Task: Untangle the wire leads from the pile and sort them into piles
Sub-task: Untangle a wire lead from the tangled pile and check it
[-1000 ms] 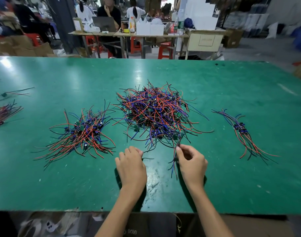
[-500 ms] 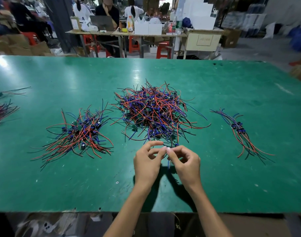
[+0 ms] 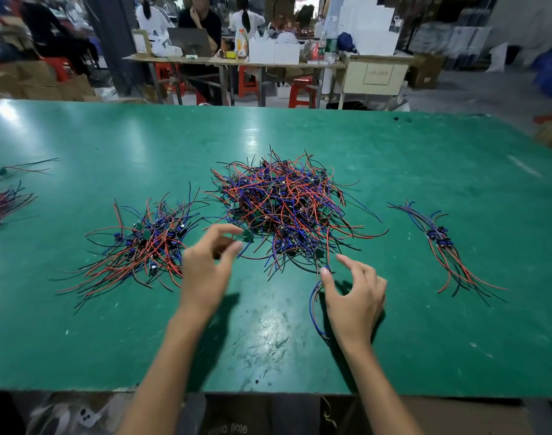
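The big tangled pile of red, blue and black wire leads (image 3: 287, 208) lies mid-table. A looser sorted pile (image 3: 142, 249) sits to its left, and a small neat bundle (image 3: 441, 246) to its right. My left hand (image 3: 205, 271) hovers at the big pile's lower left edge, thumb and forefinger apart beside a small green board (image 3: 248, 235), holding nothing. My right hand (image 3: 354, 299) is spread at the pile's near edge. Its thumb tip touches the top end of a single lead (image 3: 314, 304), which curves down along the table beside the hand.
The green table (image 3: 425, 340) ends just below my forearms. More wire bundles (image 3: 1, 205) lie at the far left edge. Behind the table, people sit at desks with boxes and red stools.
The hands met and pinched a lead together half a second ago. They have parted: the left moved up-left toward the pile, and the right fingers have spread with the lead beside the thumb.
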Tool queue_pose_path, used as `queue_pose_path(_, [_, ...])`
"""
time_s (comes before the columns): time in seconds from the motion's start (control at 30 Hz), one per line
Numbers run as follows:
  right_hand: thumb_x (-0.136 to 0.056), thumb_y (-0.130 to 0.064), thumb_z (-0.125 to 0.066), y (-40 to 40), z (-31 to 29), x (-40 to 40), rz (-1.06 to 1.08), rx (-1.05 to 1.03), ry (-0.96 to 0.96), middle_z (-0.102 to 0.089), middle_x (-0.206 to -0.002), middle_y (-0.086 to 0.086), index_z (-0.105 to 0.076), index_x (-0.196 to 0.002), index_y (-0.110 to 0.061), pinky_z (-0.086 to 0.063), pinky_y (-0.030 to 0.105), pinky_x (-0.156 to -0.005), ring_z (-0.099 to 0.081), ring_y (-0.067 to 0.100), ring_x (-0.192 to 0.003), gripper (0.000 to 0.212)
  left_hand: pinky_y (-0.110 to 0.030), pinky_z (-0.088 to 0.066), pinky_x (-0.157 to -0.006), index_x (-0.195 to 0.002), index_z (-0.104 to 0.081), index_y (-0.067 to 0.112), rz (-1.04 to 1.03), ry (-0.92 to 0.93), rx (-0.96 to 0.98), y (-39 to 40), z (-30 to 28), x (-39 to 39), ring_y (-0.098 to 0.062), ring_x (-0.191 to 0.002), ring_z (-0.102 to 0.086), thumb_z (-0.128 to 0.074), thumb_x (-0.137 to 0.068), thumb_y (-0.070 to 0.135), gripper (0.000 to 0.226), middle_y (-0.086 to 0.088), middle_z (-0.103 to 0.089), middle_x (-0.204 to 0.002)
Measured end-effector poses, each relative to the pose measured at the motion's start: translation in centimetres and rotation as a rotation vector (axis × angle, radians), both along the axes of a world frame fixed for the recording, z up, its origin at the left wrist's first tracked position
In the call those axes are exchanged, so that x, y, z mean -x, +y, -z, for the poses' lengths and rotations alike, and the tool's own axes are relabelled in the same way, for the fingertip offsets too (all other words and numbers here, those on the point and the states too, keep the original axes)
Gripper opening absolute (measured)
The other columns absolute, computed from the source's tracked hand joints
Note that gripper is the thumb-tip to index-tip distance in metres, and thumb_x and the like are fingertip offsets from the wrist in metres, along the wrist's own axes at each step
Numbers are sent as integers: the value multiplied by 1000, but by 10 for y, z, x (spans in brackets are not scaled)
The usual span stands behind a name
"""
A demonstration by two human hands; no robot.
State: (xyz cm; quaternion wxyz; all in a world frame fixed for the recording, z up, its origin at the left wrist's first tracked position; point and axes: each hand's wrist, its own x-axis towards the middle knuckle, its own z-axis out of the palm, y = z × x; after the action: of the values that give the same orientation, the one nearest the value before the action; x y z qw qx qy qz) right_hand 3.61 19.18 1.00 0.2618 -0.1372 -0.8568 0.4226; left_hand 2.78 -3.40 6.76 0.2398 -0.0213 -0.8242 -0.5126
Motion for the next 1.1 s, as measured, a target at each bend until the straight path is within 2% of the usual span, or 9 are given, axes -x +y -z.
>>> queue_pose_path(0.1, [-85, -58, -71, -1, 1, 7, 48, -173, -267, -51, -138, 0, -69, -125, -31, -24, 40, -105, -36, 24, -129, 49, -31, -51, -88, -104, -70, 16, -174, -16, 284, -52, -3, 24, -18, -90, -68, -69, -93, 7, 14, -5, -73, -96])
queue_pose_path(0.27, [-86, -49, -73, -3, 0, 10, -7, 34, -172, -73, -99, -9, -75, -104, -35, -39, 34, -98, -63, 17, -101, 23, -51, -26, -108, -112, -72, 20, -453, -280, 515, -78, 8, 28, -36, -133, -32, -71, -92, 26, 22, -18, -46, -138])
queue_pose_path(0.37, [-88, -35, -78, 2, -1, 3, -190, 366, -4, -75, -83, -10, -75, -99, -36, -57, 37, -79, -70, 5, -81, 12, -45, -36, -98, -106, -73, 20, -285, -99, 469, -40, 7, 14, -30, -119, -47, -70, -92, 20, 14, -9, -59, -120])
queue_pose_path(0.47, [-93, -29, -74, 3, -4, -4, -388, 517, 59, -79, -91, -5, -71, -106, -35, -61, 43, -66, -74, 24, -82, 14, -24, -45, -78, -101, -74, 26, 151, -138, 271, 17, 9, -4, -1, -90, -59, -63, -98, 23, 12, 11, -70, -95])
queue_pose_path(0.57, [-93, -34, -70, 4, -5, -6, -484, 593, 78, -79, -94, 1, -66, -106, -37, -54, 21, -65, -73, 11, -77, 14, -15, -48, -67, -99, -73, 38, 374, -213, 90, 68, 16, -12, 2, -80, -65, -63, -99, 29, 14, 16, -73, -85])
queue_pose_path(0.7, [-92, -37, -67, 8, -1, -4, -474, 760, 64, -79, -94, 12, -58, -108, -26, -57, 46, -88, -74, 33, -97, 21, -33, -62, -73, -108, -72, 29, 414, -313, -241, 99, 25, -13, -10, -84, -73, -74, -92, 24, 17, 6, -77, -91])
queue_pose_path(0.8, [-96, -28, -68, 9, 0, -4, -467, 800, 53, -79, -92, 9, -57, -105, -22, -60, 43, -77, -75, 32, -88, 16, -35, -61, -74, -113, -71, 16, 448, -373, -378, 103, 28, -14, -18, -76, -73, -73, -92, 12, 22, -8, -78, -89])
queue_pose_path(0.9, [-88, -29, -67, 8, -1, -3, -430, 795, 100, -75, -80, -2, -60, -98, -19, -53, 20, -66, -68, 9, -71, 16, -34, -62, -72, -110, -75, 19, 471, -388, -383, 98, 25, -15, -23, -71, -73, -71, -93, 6, 22, -14, -77, -86])
queue_pose_path(1.1, [-83, -24, -69, 16, 1, 0, -457, 796, 128, -73, -89, -6, -74, -90, -23, -49, 14, -73, -64, 6, -83, 8, -20, -53, -58, -109, -76, 21, 430, -335, -61, 83, 15, -13, -10, -61, -66, -70, -93, 10, 21, -2, -77, -82])
